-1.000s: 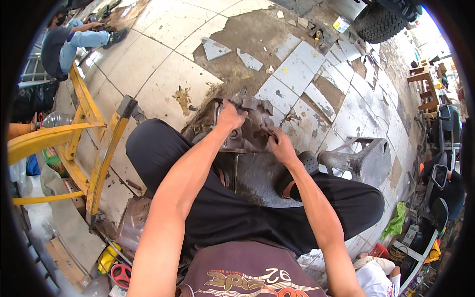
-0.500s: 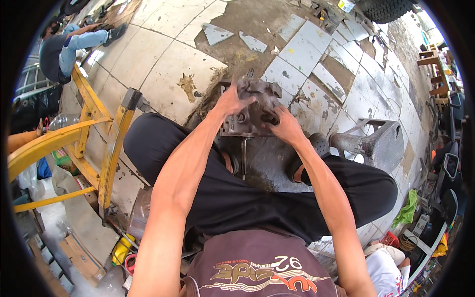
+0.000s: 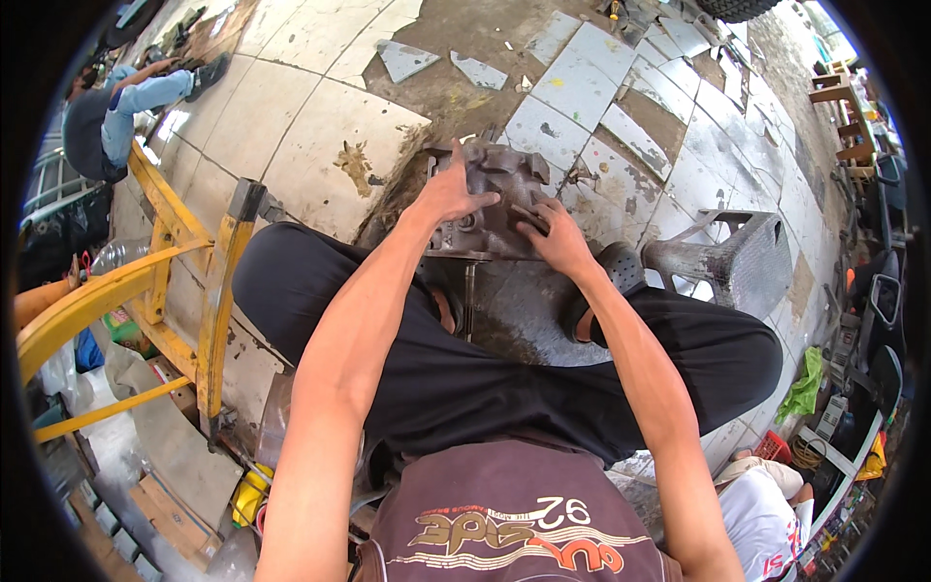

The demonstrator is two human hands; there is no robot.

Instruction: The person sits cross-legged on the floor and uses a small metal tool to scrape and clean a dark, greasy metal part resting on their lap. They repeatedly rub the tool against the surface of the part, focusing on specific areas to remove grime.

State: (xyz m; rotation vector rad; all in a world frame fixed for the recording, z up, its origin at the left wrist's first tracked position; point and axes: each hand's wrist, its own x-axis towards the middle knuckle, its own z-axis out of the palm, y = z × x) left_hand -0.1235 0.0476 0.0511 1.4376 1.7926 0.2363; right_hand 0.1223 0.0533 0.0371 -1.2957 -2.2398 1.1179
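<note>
Between my feet stands a dark, grimy metal casting (image 3: 504, 177) that looks like a gearbox housing, with raised ribs and a round boss. From its near side a thin metal shaft (image 3: 470, 296) points down toward me. My left hand (image 3: 448, 197) rests on the casting's left part, index finger stretched away from me and thumb out to the right. On its right part lies my right hand (image 3: 560, 238), the fingers apart and slightly bent, touching the surface. Neither hand grips anything that I can see. The casting's underside is hidden.
A worn plastic stool (image 3: 747, 257) stands to the right of my foot. At the left is a yellow metal frame (image 3: 208, 320). Broken tiles (image 3: 480, 71) lie beyond the casting. One person (image 3: 92, 126) sits far left; another in a white shirt (image 3: 761, 519) is at lower right.
My right hand's fingers have shifted from around a dark opening to lying across the casting's upper right surface. My left hand stays nearly in place. The whole view has shifted slightly.
</note>
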